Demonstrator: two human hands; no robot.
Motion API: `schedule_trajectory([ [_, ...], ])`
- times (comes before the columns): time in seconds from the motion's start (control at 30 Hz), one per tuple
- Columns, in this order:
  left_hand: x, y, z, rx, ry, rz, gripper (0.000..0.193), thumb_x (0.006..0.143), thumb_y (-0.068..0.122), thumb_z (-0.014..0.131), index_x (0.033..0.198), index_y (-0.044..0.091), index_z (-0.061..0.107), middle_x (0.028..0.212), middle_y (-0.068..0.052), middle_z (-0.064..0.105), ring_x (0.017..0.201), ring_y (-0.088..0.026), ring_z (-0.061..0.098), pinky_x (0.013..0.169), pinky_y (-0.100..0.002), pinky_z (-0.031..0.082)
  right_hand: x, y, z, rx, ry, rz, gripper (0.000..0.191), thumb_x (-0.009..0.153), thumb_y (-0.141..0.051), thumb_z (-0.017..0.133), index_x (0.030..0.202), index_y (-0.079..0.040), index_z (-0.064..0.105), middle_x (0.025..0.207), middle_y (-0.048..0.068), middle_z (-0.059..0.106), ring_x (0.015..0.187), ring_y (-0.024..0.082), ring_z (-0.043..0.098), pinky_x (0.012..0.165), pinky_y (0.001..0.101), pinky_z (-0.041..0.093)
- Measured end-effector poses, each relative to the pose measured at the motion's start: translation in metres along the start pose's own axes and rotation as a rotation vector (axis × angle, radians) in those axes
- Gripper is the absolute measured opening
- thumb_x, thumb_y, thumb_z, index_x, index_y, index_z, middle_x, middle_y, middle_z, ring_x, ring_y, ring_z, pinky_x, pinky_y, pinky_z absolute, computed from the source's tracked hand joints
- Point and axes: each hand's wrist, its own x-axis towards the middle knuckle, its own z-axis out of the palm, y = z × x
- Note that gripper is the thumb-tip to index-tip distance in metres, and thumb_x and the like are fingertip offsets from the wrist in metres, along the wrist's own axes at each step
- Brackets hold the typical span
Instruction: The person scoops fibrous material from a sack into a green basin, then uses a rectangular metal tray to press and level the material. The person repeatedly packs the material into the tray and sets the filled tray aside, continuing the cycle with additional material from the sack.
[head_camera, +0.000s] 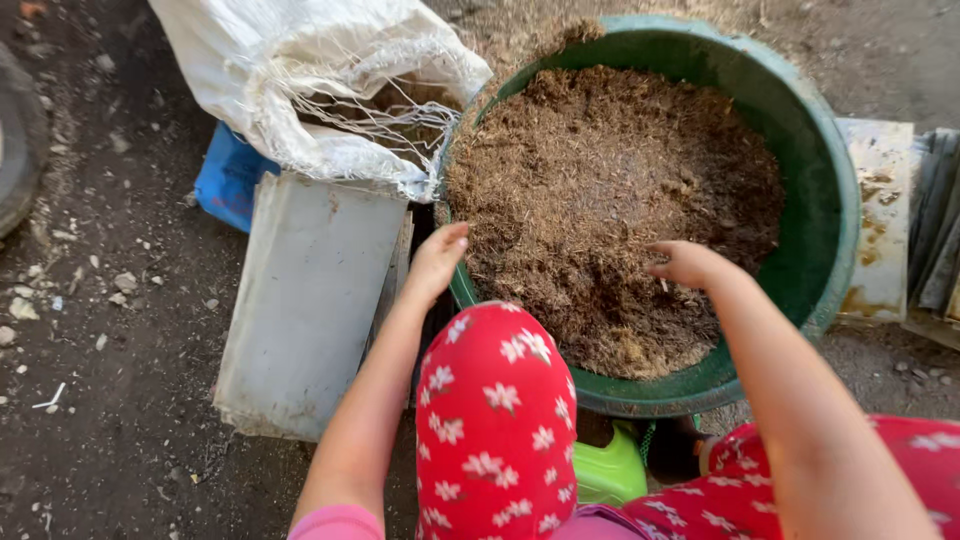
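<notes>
From the head camera, your left hand (438, 258) rests on the near-left rim of the green basin (822, 190), fingers together and curled over the edge, gripping only the rim. Just beyond those fingers lies the heap of brown fibrous husk (610, 190) that fills the basin. Your right hand (688, 264) hangs over the near part of that heap, fingers bent downward and loosely gathered; you cannot tell whether they pinch any husk. Up and to the left of your left hand, the white woven sack (270, 60) sags open with its frayed mouth against the basin's rim. Directly left of that hand lies a grey flat slab (310, 300), with a blue object (228, 178) beyond it.
</notes>
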Motion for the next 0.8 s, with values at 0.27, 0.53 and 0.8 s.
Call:
schedule_trajectory([
  [0.27, -0.002, -0.037, 0.067, 0.307, 0.113, -0.281, 0.064, 0.102, 0.027, 0.06, 0.154, -0.001, 0.034, 0.161, -0.022, 0.035, 0.15, -0.035, 0.033, 0.122, -0.044, 0.027, 0.031, -0.096, 0.073, -0.01, 0.569, -0.335, 0.063, 0.091, -0.039, 0.071, 0.15, -0.025, 0.053, 0.167, 0.011, 0.03, 0.155, 0.032, 0.025, 0.124, 0.0527, 0.022],
  [0.53, -0.036, -0.009, 0.081, 0.62, 0.19, 0.003, 0.069, 0.098, 0.021, 0.061, 0.157, 0.0, 0.031, 0.166, -0.024, 0.024, 0.153, -0.041, 0.025, 0.125, -0.046, 0.021, 0.079, -0.219, 0.036, -0.154, 0.442, -0.437, 0.112, 0.071, -0.066, 0.08, 0.16, -0.031, 0.023, 0.17, 0.018, 0.005, 0.155, 0.044, 0.004, 0.116, 0.0759, 0.009],
  [0.8, -0.004, -0.028, 0.084, 0.738, 0.23, 0.0, 0.081, 0.1, 0.016, 0.058, 0.159, -0.008, 0.008, 0.166, -0.031, 0.018, 0.154, -0.046, 0.018, 0.125, -0.05, 0.018, 0.098, -0.254, -0.01, -0.212, 0.161, -0.27, 0.136, 0.056, -0.061, 0.092, 0.159, -0.052, 0.004, 0.171, 0.011, -0.012, 0.154, 0.049, -0.007, 0.105, 0.0879, 0.009],
])
